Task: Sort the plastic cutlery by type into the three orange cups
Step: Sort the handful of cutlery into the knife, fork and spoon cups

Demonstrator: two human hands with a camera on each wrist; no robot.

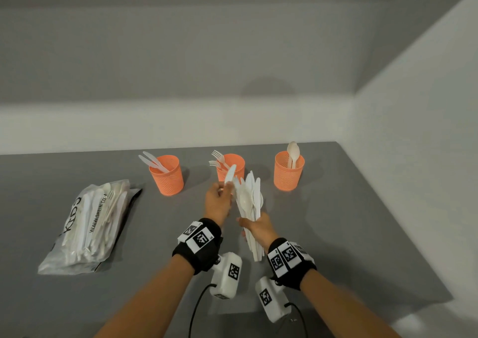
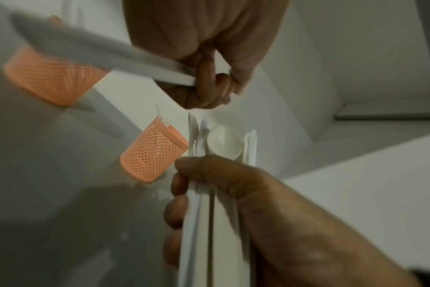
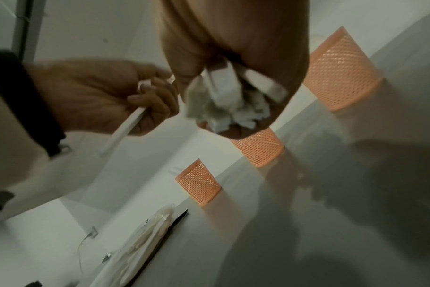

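Fingers of the right hand [image 1: 256, 225] are curled round the handles of a fanned bundle of white plastic cutlery [image 1: 249, 203], held upright above the grey worktop [image 1: 349, 234]; a spoon bowl and several serrated knife blades show at its top, and the handle ends stick out below the fist. Just beside it, the left hand [image 1: 218, 203] pinches a single white plastic knife [image 1: 229, 176] by its handle, blade pointing up and away, its tip in front of the middle cup in the head view. From the left wrist view the left fingers [image 2: 209, 81] are folded round that handle. Along the far side of the worktop stand three orange mesh plastic cups, well apart from one another: the left orange cup [image 1: 168, 176] has white knives leaning in it, the middle orange cup [image 1: 230, 165] has white forks, and the right orange cup [image 1: 289, 171] has white spoons standing upright. Nearer on the left lies a clear plastic bag with black lettering [image 1: 88, 224], flat on the worktop, with more pale cutlery inside. Both wrists wear black bands with square black-and-white markers [image 1: 200, 238], and a white camera housing [image 1: 226, 275] hangs under each.
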